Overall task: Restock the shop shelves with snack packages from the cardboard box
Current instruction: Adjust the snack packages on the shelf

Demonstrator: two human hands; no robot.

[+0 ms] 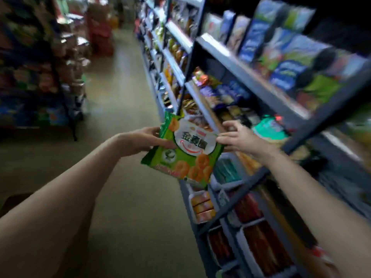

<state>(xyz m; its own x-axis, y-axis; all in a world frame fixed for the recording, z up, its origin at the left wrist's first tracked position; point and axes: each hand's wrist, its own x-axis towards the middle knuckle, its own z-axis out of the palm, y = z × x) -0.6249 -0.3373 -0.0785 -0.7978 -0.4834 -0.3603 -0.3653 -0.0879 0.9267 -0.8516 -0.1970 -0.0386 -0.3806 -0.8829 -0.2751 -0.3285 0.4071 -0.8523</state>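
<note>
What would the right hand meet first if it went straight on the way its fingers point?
Probably the green packet: the right hand points left across it, fingertips at its edge. Whether they already grip it is unclear through the blur.

Both bare forearms extend forward and converge at mid-frame; left hand (147, 138) grips the left edge of the green snack package (186, 155), fingers curled behind it, thumb on the front; right hand (237, 138) pinches the package's right edge — remaining fingers spread and arched above.
</note>
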